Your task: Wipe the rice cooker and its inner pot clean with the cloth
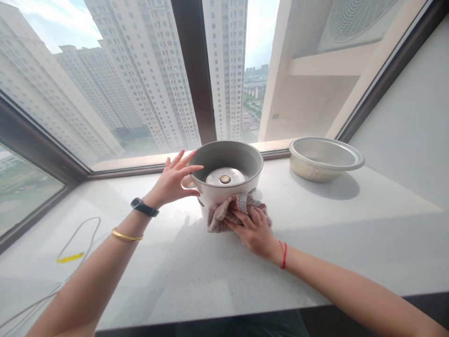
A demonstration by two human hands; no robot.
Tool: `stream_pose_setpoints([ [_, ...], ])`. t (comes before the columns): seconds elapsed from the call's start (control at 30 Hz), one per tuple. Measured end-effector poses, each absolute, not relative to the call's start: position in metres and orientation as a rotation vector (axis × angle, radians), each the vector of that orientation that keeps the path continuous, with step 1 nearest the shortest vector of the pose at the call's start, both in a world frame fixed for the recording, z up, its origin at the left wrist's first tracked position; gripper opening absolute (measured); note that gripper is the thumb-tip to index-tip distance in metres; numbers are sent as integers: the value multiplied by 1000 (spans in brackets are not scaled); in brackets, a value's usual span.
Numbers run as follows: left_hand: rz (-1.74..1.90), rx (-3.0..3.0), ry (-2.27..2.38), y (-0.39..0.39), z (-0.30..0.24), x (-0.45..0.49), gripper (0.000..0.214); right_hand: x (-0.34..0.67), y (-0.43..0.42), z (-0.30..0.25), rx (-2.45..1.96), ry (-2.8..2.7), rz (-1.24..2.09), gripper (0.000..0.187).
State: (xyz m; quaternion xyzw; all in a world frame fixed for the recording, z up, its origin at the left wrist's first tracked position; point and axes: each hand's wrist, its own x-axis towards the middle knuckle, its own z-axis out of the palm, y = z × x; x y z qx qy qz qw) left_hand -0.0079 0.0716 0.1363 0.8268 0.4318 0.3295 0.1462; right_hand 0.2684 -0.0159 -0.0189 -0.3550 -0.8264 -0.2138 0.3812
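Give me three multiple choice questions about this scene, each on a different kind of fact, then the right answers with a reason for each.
1. Where is the metal bowl relative to the rice cooker?
A. Left of it
B. Right of it
C. Inside it

2. What colour is the cord on the right hand?
A. Red
B. Black
C. Yellow

3. What state is the rice cooker's top in?
A. Lidded
B. Open
C. Wrapped in cloth

Answers:
1. B, the bowl stands further right along the white sill.
2. A, a red cord circles the wrist of the hand on the checked cloth.
3. B, its domed metal heating plate shows inside.
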Motion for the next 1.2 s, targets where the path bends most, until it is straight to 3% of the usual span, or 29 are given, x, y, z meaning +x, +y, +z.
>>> stream_pose_setpoints([
  [0.1,678,2453,1095,100,151,-10,41,288,-25,-11,-1004,-2068,-453,49],
  [0.27,840,2051,966,109,157,-5,41,304,-33,-17,-1097,-1936,-323,48],
  [0.5,774,2089,970,55,147,42,33,315,-22,-25,-1016,-1700,-200,43],
  [0.73,1225,1728,1137,34,157,99,29,328,-25,-19,-1058,-1429,-173,33],
  [0.87,1535,1651,1178,24,170,111,26,346,-10,46,-979,-1344,-324,40],
  [1.07,1642,1449,1209,16,184,119,20,332,18,191,-1158,-1875,-412,39],
  [1.2,1619,1280,1088,13,193,117,23,284,-3,212,-1179,-1992,-655,35],
])
